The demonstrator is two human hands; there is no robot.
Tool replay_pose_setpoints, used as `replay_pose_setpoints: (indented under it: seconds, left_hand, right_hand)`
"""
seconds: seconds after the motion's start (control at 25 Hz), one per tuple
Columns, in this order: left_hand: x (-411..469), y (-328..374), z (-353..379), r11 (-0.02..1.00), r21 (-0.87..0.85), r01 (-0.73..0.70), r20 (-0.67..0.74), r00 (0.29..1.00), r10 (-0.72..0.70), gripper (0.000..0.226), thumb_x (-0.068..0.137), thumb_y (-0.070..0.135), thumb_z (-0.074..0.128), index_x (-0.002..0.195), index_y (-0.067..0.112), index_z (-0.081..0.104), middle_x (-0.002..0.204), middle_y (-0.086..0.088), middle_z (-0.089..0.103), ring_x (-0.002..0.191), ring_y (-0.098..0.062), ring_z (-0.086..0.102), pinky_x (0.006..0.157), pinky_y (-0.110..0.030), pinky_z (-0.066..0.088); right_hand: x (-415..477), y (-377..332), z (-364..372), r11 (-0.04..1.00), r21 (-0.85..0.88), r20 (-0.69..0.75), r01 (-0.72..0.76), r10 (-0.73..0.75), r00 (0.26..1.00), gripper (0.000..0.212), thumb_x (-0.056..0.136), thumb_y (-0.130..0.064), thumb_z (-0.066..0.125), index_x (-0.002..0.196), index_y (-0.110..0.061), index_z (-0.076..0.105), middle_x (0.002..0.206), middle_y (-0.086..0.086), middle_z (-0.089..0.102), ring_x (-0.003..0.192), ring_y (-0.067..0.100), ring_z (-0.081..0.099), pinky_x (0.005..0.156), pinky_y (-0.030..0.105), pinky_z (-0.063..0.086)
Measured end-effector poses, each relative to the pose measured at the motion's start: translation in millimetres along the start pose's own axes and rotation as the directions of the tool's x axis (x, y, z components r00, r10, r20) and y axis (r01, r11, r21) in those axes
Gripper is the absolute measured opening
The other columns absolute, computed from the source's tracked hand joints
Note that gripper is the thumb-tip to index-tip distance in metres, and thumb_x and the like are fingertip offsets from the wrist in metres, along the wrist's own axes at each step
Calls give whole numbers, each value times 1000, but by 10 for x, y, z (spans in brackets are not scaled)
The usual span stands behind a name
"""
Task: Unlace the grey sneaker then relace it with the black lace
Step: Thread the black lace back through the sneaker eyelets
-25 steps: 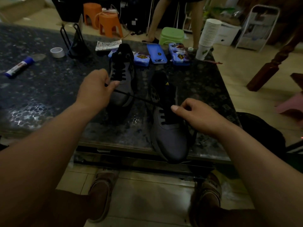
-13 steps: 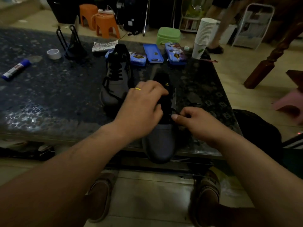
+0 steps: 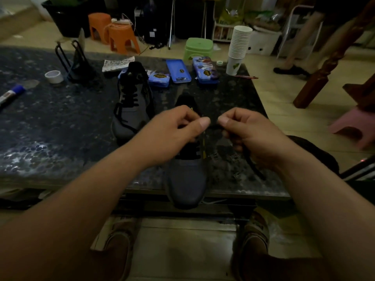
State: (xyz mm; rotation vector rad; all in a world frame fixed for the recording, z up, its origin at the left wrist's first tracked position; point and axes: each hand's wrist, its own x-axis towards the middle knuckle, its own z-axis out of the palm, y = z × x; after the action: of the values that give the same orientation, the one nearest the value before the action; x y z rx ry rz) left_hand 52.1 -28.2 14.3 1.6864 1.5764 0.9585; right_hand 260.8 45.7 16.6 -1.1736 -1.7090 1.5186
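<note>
The grey sneaker sat in the lower middle of the frame, with its toe poking over the near edge of the dark table. Your left hand and right hand were up over its tongue, thumbs almost touching. Your right hand pinched the black lace, and a loose end hung down under it. Your left fingers were curled, thumb to fingertips. It looked like a pinch on the same lace, but it was dark there.

I think the lace is soft, light and floppy, so hold it near the stiff tip to poke it through a hole. The shoe is light and could slide.

Half a second before, your left hand lay over the laces. Now it had lifted up beside the right one.
</note>
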Motion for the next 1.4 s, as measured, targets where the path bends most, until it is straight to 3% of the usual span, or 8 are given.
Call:
replay_pose_setpoints:
  seconds: [0.12,0.44,0.56,0.72,0.88,1.04,1.24,1.4]
  left_hand:
    - [10,51,172,985,-172,34,97,995,-18,58,93,63,60,137,27,55,109,6,73,94,-3,70,84,-31,55]
    - [-167,-336,-388,916,383,121,-42,993,-114,35,99,35,64,70,17,57,57,4,56,55,-9,51,56,-30,42]
    - [-157,-244,-275,881,468,69,-83,996,-34,9,95,26,61,103,22,65,96,6,62,90,-13,60,74,-30,45]
    - [-76,30,131,999,-41,25,-7,1000,-25,56,98,35,54,151,23,43,126,9,63,106,-3,64,89,-23,50]
    - [-17,-48,149,993,0,117,45,992,-117,21,105,43,54,108,24,62,75,7,66,56,-2,54,58,-30,41]
    - [54,-177,-36,992,-8,130,-81,988,-130,20,103,34,62,89,21,66,63,5,55,55,-8,47,54,-29,39]
    - [90,-261,8,980,-3,198,-91,976,-197,15,99,37,67,89,27,72,80,9,72,72,0,65,65,-23,49]
    - [102,-305,133,972,177,154,-110,985,-136,13,101,35,65,92,29,73,84,10,72,80,-3,67,72,-31,57]
  right_hand:
    - [-24,-99,273,994,12,88,107,-108,990,12,102,-20,63,99,-8,61,66,4,58,50,10,44,46,26,35]
    - [47,74,164,997,-82,78,-11,18,997,11,100,-20,66,93,-12,68,72,0,67,54,9,51,58,30,43]
    - [56,71,213,976,-215,70,39,-24,997,14,99,-25,69,90,-14,69,68,-2,66,60,12,56,60,31,47]
    - [61,-8,331,987,-116,205,110,-85,975,6,103,-7,58,102,-8,64,83,5,71,70,18,62,67,31,57]
    - [100,11,293,988,-99,136,119,-105,985,8,98,-8,67,101,-1,65,78,9,73,66,17,67,64,30,58]
    - [273,44,273,998,55,-26,-19,20,999,12,103,-15,62,103,-4,65,82,10,73,68,19,67,66,34,63]
    - [428,131,373,917,-353,-174,-187,133,976,55,89,-62,69,103,-9,61,90,9,73,78,22,75,65,45,66]
    - [460,109,347,950,-269,-118,-157,129,985,37,99,-35,62,97,1,69,96,23,73,84,34,75,72,53,64]
